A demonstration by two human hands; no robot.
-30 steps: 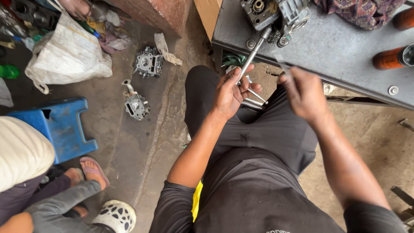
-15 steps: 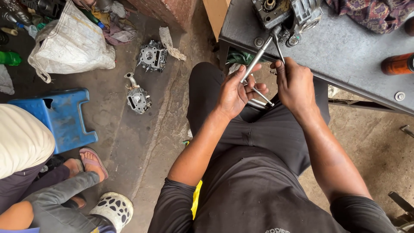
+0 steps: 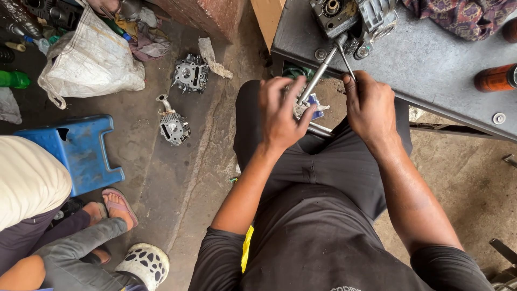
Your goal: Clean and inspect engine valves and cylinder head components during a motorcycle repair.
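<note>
Two hands are up at the tabletop (image 3: 431, 64) edge, working on a grey engine part (image 3: 353, 16) at twelve o'clock. The left hand (image 3: 280, 113) is wrapped around the lower end of a steel rod (image 3: 318, 75), thumb pressed along the shaft, and the rod slants up toward one o'clock into the engine part. The right hand (image 3: 371, 110) sits just beside it at three o'clock, closed on a thin tool (image 3: 346, 62) whose tip points up toward the same spot on the part; thumb on top, fingers curled under. Between the two hands a scrap of white and blue shows, too small to tell what it is. An orange cylinder (image 3: 493, 78) lies on the tabletop well off to the right, and a patterned cloth (image 3: 458, 13) is bunched at the far edge. Down on the floor at nine o'clock, two cylinder heads (image 3: 173, 126) lie apart from each other, near a blue stool (image 3: 75, 153) and a white sack (image 3: 89, 59). Another person's foot (image 3: 119, 207) in a sandal rests at seven o'clock.
</note>
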